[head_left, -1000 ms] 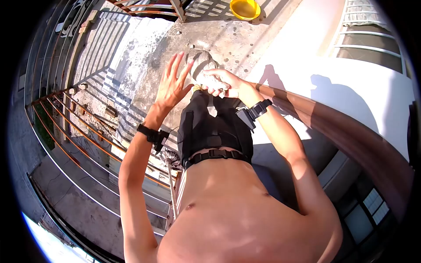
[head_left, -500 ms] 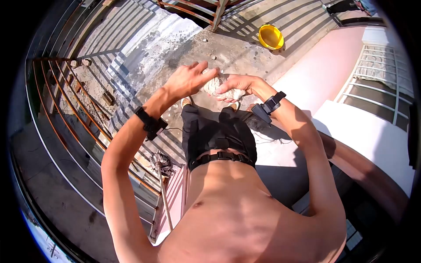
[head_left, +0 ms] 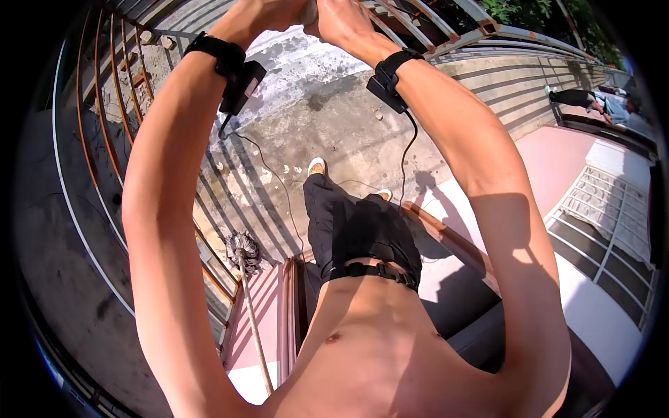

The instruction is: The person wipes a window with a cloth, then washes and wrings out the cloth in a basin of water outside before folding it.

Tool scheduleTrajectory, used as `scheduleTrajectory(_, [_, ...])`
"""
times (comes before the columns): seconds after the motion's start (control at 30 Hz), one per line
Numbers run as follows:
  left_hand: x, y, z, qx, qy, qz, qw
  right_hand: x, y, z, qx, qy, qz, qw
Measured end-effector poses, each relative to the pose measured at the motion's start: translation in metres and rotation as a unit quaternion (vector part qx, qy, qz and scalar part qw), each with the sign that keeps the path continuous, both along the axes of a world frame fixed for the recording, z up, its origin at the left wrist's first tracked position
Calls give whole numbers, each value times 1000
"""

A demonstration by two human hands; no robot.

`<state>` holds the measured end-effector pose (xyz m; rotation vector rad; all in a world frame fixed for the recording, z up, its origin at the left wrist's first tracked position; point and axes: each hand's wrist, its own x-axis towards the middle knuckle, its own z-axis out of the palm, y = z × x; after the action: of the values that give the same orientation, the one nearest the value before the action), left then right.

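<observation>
Left hand [head_left: 268, 12]: we have it raised ahead of us, cut by the upper edge; we cannot tell whether its fingers are apart, together or clamped.
Right hand [head_left: 343, 19]: raised close beside the left, wrist bent; its fingers are partly out of view, so we cannot tell their grip either.
Pale thing [head_left: 307, 12]: a small patch of it shows between our hands at the top edge; too little is visible to name it.
Wrists: each wears a black strap; a black box [head_left: 243, 87] hangs at the left one, a cord below it.
Mop [head_left: 243, 249]: to our left, near the rusty railing [head_left: 101, 111], well apart from both hands.
Concrete floor [head_left: 306, 132]: our shoes stand on it, below the raised arms.
Step at the raised hands: we judge it to be two-handed handling, out at arm's length.
Next move for the hands: we judge it calls for both working together, with steady footing.
</observation>
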<state>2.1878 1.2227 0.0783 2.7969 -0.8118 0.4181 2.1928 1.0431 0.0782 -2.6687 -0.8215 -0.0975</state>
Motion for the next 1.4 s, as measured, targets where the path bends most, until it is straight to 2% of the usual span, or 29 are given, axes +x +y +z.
scheduleTrajectory(0.07, [-2,20,5,-11,-5,2,1000,9,18,6,-35,11,35,999])
scheduleTrajectory(0.2, [-15,65,-18,-19,-27,-17,999,29,31,-12,-107,1,1,994])
scheduleTrajectory(0.23, [-45,70,-21,19,76,100,992,27,19,-19,-127,14,-19,992])
scheduleTrajectory(0.3, [-86,120,-59,58,152,166,973,19,-20,-35,-169,53,-65,982])
scheduleTrajectory(0.37, [-145,181,-103,147,298,224,916,18,-82,-65,-207,126,-143,960])
scheduleTrajectory(0.4, [-186,213,-126,201,327,239,892,10,-117,-74,-233,169,-171,942])
scheduleTrajectory(0.43, [-225,231,-130,207,409,268,847,-1,-158,-93,-245,193,-222,924])
scheduleTrajectory(0.5, [-321,295,-197,159,522,335,768,-38,-241,-111,-279,267,-267,883])
scheduleTrajectory(0.53, [-362,292,-193,161,551,350,741,-68,-280,-117,-277,290,-296,867])
scheduleTrajectory(0.57, [-409,301,-207,99,574,385,716,-102,-323,-131,-272,299,-351,845])
scheduleTrajectory(0.6, [-447,302,-215,59,629,410,658,-138,-363,-140,-232,365,-404,806])
scheduleTrajectory(0.63, [-484,300,-228,79,640,402,651,-172,-363,-108,-193,453,-462,738])
scheduleTrajectory(0.67, [-506,291,-228,80,673,350,647,-228,-413,-136,-148,425,-479,754])
scheduleTrajectory(0.7, [-526,285,-237,54,706,363,605,-288,-465,-169,-106,394,-503,762])
scheduleTrajectory(0.77, [-559,274,-273,19,747,384,542,-373,-470,-147,-39,513,-614,598])
scheduleTrajectory(0.8, [-565,265,-302,-16,783,392,483,-411,-464,-129,-69,512,-617,594])
scheduleTrajectory(0.87, [-515,231,-287,-62,766,352,534,-511,-478,-147,-36,532,-664,525])
scheduleTrajectory(0.9, [-490,221,-292,-98,754,405,507,-542,-461,-140,-13,554,-679,481])
scheduleTrajectory(0.93, [-450,216,-303,-64,758,372,532,-575,-444,-129,105,558,-718,403])
scheduleTrajectory(0.97, [-411,207,-313,-27,760,337,554,-598,-423,-116,140,565,-709,399])
scheduleTrajectory(1.03, [-339,201,-348,-3,582,168,796,-655,-393,-127,199,557,-730,341])
scheduleTrajectory(1.07, [-293,182,-346,13,570,166,804,-675,-377,-130,224,545,-741,323])
scheduleTrajectory(1.13, [-198,132,-317,40,548,147,823,-713,-339,-138,403,496,-721,268])
scheduleTrajectory(1.2, [-119,79,-290,80,519,114,843,-729,-295,-153,420,488,-730,228])
scheduleTrajectory(1.23, [-90,35,-258,148,505,106,844,-738,-277,-162,414,494,-736,208])
scheduleTrajectory(1.27, [-69,0,-231,144,490,81,856,-750,-266,-161,472,509,-697,181])
scheduleTrajectory(1.3, [-57,-31,-214,141,476,55,866,-761,-241,-174,462,464,-743,138])
scheduleTrajectory(1.37, [-28,-96,-206,157,436,-7,886,-812,-210,-233,549,426,-711,107])
scheduleTrajectory(1.4, [-16,-125,-211,181,433,-17,883,-821,-199,-239,571,410,-706,84])
